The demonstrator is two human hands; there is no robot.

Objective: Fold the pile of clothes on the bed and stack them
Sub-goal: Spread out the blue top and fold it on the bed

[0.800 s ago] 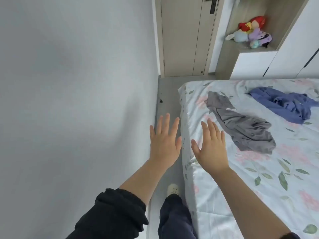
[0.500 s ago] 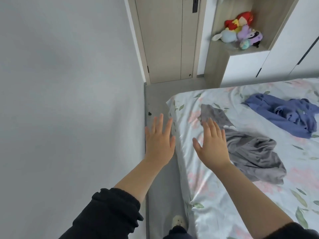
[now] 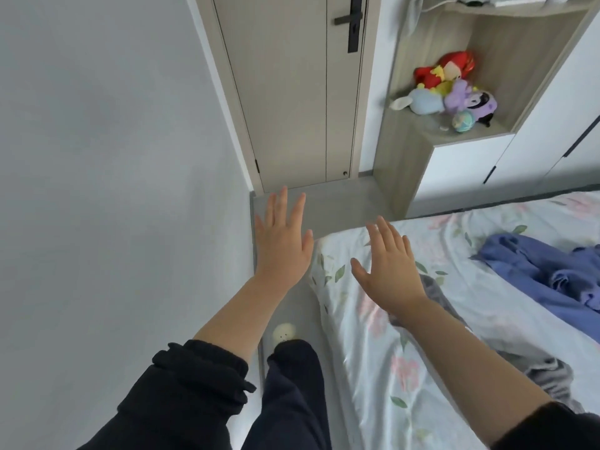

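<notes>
Both hands have moved forward past the grey garment (image 3: 547,373), which now lies on the bed (image 3: 373,352) partly hidden under the right forearm. The left hand (image 3: 282,241) hangs beside the bed over the floor and the right hand (image 3: 386,271) above the bed's corner, both flat, fingers spread, holding nothing. A blue garment (image 3: 535,271) lies crumpled farther across the bed. A blind reach back could drag the grey one off the bed's edge.
</notes>
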